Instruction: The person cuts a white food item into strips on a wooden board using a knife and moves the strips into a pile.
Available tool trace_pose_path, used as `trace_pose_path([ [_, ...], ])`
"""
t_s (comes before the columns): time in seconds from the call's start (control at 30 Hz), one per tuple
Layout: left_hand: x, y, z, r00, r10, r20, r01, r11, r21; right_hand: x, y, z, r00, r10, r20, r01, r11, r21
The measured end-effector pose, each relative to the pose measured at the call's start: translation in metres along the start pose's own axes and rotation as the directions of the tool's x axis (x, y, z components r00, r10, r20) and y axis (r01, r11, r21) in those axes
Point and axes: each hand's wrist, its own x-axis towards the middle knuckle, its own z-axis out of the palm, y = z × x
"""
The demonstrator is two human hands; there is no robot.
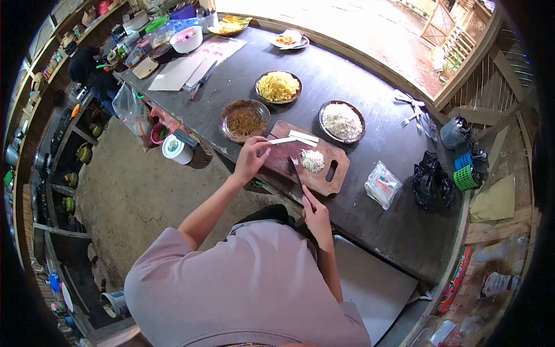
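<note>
On a wooden cutting board [330, 186] lie a small pile of white shreds [313, 161] and white strips [303, 137]. My left hand [252, 158], at the board's left edge, pinches the end of a white strip [281, 140]. In my right hand [315, 213] is a dark knife [296, 171], its blade on the board just left of the shreds. Around the board stand a bowl of brown crumbly food [245, 120], a bowl of yellow pieces [278, 87] and a bowl of pale shreds [341, 121].
A clear packet [383, 185] and a black plastic bag [432, 180] lie right of the board on the dark table [370, 225]. Cutlery [415, 113] is at the right. Another knife [202, 81] rests far left. A person [87, 72] stands beyond the table's left end.
</note>
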Motion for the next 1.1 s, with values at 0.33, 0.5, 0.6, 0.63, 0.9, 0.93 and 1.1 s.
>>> trace_pose_path([
  [0.33, 0.026, -0.012, 0.007, 0.994, 0.087, 0.067, -0.093, 0.992, 0.091, -0.007, -0.019, -0.013, 0.996, 0.078, -0.053, -0.077, 0.997, 0.023],
  [0.5, 0.036, -0.014, 0.013, 0.977, 0.176, 0.118, -0.190, 0.974, 0.120, -0.012, -0.017, 0.003, 0.993, 0.014, 0.115, -0.026, 0.994, 0.108],
  [0.6, 0.037, -0.015, 0.013, 0.978, 0.139, 0.154, -0.154, 0.984, 0.093, -0.011, -0.012, 0.000, 0.985, 0.112, 0.133, -0.130, 0.982, 0.139],
  [0.63, 0.037, -0.015, 0.013, 0.980, 0.126, 0.154, -0.141, 0.986, 0.090, -0.010, -0.012, -0.005, 0.983, 0.122, 0.140, -0.140, 0.981, 0.132],
  [0.9, 0.026, -0.018, 0.013, 0.975, 0.155, 0.162, -0.160, 0.987, 0.022, -0.013, -0.040, -0.017, 0.967, 0.249, 0.046, -0.254, 0.953, 0.164],
  [0.93, 0.026, -0.018, 0.014, 0.975, 0.149, 0.164, -0.153, 0.988, 0.013, -0.015, -0.039, -0.012, 0.968, 0.239, 0.072, -0.247, 0.956, 0.160],
  [1.1, 0.021, -0.017, 0.015, 0.977, 0.176, 0.120, -0.180, 0.983, 0.021, -0.019, -0.013, 0.006, 0.979, 0.132, 0.155, -0.160, 0.971, 0.179],
])
